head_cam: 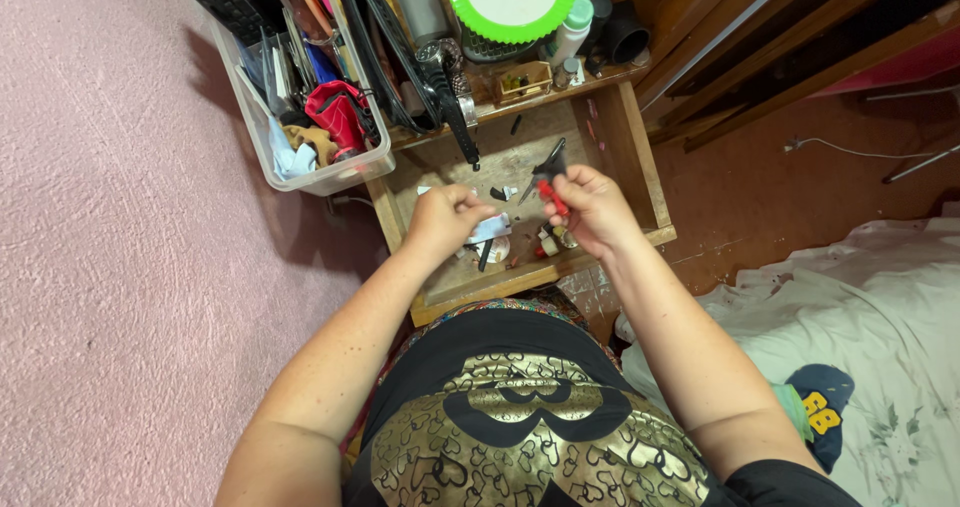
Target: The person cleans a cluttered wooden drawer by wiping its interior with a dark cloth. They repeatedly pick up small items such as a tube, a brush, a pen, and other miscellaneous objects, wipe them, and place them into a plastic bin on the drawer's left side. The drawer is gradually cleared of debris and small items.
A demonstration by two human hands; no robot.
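Note:
My right hand grips a pair of red-handled pliers, jaws pointing up and away over the open wooden drawer. My left hand is closed on a small pale piece with a thin black strip beside it. Both hands hover close together above the drawer's front half. Small bits, a round pale tin and little bottles lie under my hands, partly hidden.
A clear plastic bin full of papers and a red object stands left of the drawer. On the table top sit a green round lid, a black looped strap and bottles. Pink wall at left, white cloth at right.

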